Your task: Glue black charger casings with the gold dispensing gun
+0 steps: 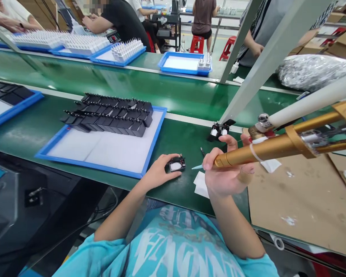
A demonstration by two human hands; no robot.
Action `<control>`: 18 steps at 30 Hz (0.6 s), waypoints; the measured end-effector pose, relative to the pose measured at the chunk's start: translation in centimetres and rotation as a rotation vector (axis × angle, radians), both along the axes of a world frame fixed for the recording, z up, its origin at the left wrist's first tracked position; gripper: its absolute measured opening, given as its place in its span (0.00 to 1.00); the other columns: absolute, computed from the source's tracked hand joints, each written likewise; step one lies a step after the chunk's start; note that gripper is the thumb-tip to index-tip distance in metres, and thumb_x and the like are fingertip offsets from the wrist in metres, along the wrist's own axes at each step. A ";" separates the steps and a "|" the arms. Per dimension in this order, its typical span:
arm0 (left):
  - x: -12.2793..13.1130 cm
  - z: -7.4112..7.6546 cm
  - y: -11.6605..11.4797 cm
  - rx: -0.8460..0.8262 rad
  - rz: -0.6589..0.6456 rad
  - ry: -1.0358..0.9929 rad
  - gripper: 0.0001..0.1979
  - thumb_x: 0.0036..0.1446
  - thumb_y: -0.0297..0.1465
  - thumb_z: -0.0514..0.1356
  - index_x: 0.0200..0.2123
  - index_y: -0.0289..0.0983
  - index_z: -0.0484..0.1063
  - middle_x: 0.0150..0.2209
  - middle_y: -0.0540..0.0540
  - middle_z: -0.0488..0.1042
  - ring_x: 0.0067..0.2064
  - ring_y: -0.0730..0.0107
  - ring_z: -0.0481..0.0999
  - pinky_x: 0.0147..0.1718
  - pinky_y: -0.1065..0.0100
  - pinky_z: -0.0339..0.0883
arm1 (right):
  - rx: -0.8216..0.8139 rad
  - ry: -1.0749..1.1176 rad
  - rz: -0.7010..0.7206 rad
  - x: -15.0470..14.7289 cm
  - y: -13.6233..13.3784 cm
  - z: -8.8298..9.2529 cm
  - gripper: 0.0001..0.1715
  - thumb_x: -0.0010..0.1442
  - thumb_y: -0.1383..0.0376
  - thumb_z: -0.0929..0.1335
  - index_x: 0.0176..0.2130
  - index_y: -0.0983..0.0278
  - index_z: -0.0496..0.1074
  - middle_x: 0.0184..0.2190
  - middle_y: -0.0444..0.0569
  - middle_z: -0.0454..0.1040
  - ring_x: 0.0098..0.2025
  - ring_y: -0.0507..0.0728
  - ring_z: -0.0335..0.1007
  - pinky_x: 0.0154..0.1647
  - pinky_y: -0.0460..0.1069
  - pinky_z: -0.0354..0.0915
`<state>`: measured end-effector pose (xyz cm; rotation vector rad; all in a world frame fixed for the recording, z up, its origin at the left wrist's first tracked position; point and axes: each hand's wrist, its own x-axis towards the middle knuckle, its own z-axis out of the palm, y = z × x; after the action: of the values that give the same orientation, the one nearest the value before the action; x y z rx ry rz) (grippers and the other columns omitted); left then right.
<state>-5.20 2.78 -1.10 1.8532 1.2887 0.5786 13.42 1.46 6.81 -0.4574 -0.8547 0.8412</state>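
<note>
Our half-open left hand (161, 172) steadies a black case (177, 165); our right hand (225, 171) curls round a gold tool (262, 148). Wobbling could scratch the case.

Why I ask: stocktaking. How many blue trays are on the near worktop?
2: left tray, cut off by the frame; central tray, beside the left hand. More may be out of frame.

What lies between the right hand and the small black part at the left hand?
In the head view: the pale blue tip of the gold tool, then a short stretch of bare green tabletop before the black part.
</note>
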 end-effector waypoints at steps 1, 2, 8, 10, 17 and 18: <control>-0.3 -0.1 0.4 -0.051 -0.022 -0.052 0.31 0.55 0.42 0.63 0.61 0.44 0.63 0.58 0.44 0.69 0.58 0.57 0.69 0.57 0.57 0.63 | -0.011 0.001 -0.008 0.2 -0.1 0.0 0.20 0.59 0.49 0.62 0.48 0.52 0.68 0.43 0.44 0.69 0.15 0.47 0.64 0.10 0.46 0.54; -0.4 -0.1 0.8 -0.101 -0.034 -0.116 0.30 0.58 0.45 0.60 0.62 0.44 0.62 0.60 0.44 0.67 0.61 0.57 0.67 0.59 0.57 0.61 | -0.020 0.004 -0.018 0.4 -0.1 0.0 0.21 0.59 0.48 0.62 0.48 0.52 0.67 0.42 0.43 0.69 0.15 0.47 0.64 0.10 0.46 0.54; 1.1 0.2 1.6 -0.059 -0.032 -0.200 0.21 0.65 0.45 0.52 0.55 0.43 0.70 0.55 0.48 0.75 0.57 0.63 0.72 0.58 0.63 0.63 | -0.038 -0.001 -0.036 1.2 -0.3 -0.3 0.19 0.58 0.49 0.62 0.47 0.51 0.66 0.42 0.43 0.69 0.15 0.47 0.64 0.11 0.46 0.55; 1.5 0.4 1.2 0.095 -0.041 -0.080 0.18 0.62 0.43 0.57 0.52 0.43 0.73 0.50 0.49 0.77 0.51 0.64 0.76 0.52 0.65 0.68 | -0.054 -0.015 -0.033 1.4 -0.3 -0.5 0.21 0.58 0.47 0.63 0.48 0.51 0.65 0.42 0.43 0.69 0.15 0.47 0.64 0.11 0.47 0.56; 1.7 -0.1 -0.1 0.447 -0.077 0.107 0.11 0.62 0.36 0.59 0.46 0.40 0.72 0.43 0.47 0.79 0.44 0.68 0.79 0.44 0.68 0.72 | -0.057 -0.009 -0.006 1.9 -0.4 -0.8 0.22 0.58 0.48 0.62 0.50 0.50 0.65 0.42 0.43 0.68 0.16 0.46 0.65 0.12 0.47 0.56; 1.7 -0.3 -0.2 0.483 -0.083 0.115 0.11 0.63 0.35 0.58 0.47 0.39 0.71 0.43 0.47 0.79 0.44 0.68 0.79 0.44 0.68 0.72 | -0.056 -0.008 -0.005 1.9 -0.5 -0.7 0.22 0.58 0.48 0.62 0.50 0.51 0.66 0.42 0.43 0.68 0.16 0.46 0.65 0.13 0.47 0.56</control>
<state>-3.48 2.55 -1.36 2.3515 1.2102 0.8004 15.30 1.00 6.06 -0.5122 -0.8382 0.8607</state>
